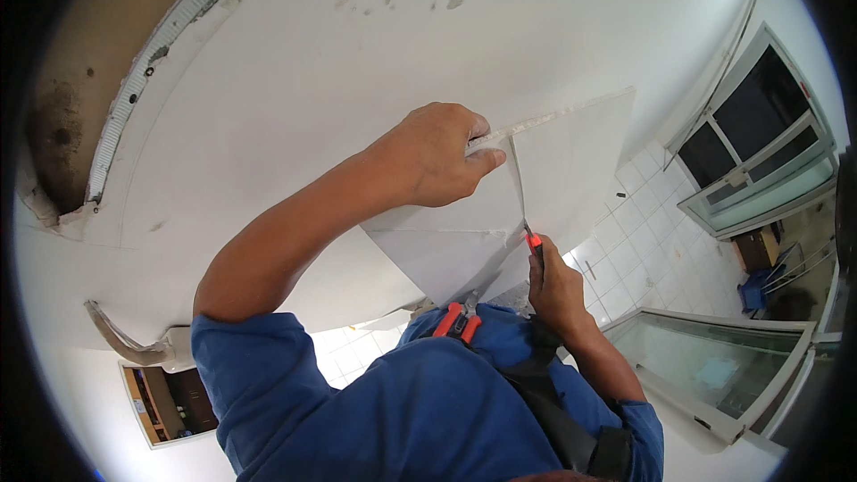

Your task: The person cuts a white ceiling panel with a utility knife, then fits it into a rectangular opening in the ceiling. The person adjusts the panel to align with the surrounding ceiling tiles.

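In front of my chest is a white plasterboard piece (576, 147) with a rough, pale edge. My left hand (446, 156) is closed over that edge, thumb on the near face. A dark slit or crease runs from beside my left thumb down toward my right hand (558, 290). That hand is wrapped around a red-and-black utility knife (535, 243), its tip at the lower end of the slit. Below, the board's face shows creases and a folded-looking flap (437, 254). Red-handled snips (460, 321) rest against my blue shirt, near a black strap.
A large white surface (295, 98) spreads behind the board, with a ragged opening (107, 54) edged by a metal strip at upper left. To the right are a window (754, 116), a glass sash (714, 370) and a tiled floor (638, 223). A shelf recess (170, 402) shows lower left.
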